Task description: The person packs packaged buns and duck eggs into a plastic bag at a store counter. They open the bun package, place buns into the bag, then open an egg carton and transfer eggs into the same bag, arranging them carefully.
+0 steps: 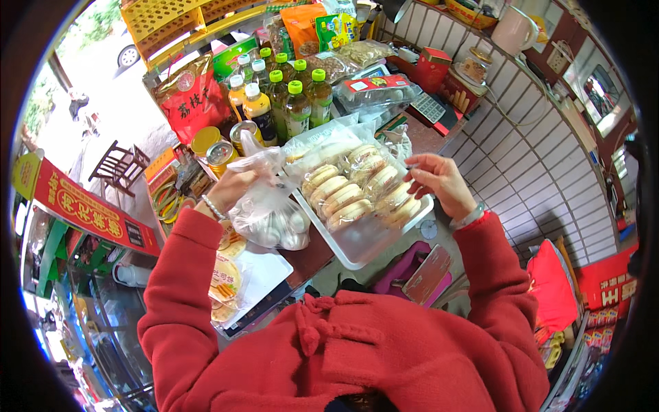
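Observation:
My left hand (238, 180) grips the gathered top of a clear plastic bag (270, 219) that holds several pale, egg-like items. Beside it, a translucent white plastic tray (355, 252) carries rows of round flat cakes (342, 198) in clear wrappers; its near edge juts past the table. Over the tray's right side hovers my right hand (435, 180), fingers slightly curled and apart, holding nothing that I can see. Left of the tray, under the bag and my left sleeve, lie printed packets of round cakes (226, 278) on a white board (265, 275).
Drink bottles with green caps (296, 105) and gold-lidded cans (219, 154) stand behind the tray. A red foil pouch (190, 100) leans at the back left. To the right are a calculator (428, 107) and a white tiled wall (525, 134). A pink stool (406, 273) stands below the table.

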The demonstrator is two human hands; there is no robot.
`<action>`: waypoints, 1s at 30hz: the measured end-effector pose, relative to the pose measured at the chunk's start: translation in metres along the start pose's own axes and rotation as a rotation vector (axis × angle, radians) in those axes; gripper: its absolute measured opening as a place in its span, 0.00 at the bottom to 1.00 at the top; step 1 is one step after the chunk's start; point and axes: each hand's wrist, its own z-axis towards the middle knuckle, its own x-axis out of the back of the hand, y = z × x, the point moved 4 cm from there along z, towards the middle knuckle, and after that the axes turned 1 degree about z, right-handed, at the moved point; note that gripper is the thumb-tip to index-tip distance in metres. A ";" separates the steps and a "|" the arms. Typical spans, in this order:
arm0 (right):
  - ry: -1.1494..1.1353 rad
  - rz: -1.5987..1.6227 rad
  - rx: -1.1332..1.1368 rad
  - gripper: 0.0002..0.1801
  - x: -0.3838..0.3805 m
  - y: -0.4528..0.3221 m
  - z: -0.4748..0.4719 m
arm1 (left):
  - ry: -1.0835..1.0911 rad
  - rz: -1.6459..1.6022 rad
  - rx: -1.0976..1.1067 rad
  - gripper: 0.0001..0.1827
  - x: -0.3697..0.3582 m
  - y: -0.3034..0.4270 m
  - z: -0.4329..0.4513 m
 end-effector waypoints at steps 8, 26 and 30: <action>-0.176 -0.244 0.078 0.14 0.058 -0.001 0.122 | 0.250 0.185 0.120 0.15 -0.006 0.014 -0.032; -0.329 -0.907 0.540 0.23 0.053 -0.007 0.175 | 0.621 0.665 0.109 0.11 -0.022 0.038 -0.075; -0.232 -1.135 0.775 0.31 0.073 -0.034 0.199 | 0.632 0.522 0.111 0.20 -0.014 0.031 -0.101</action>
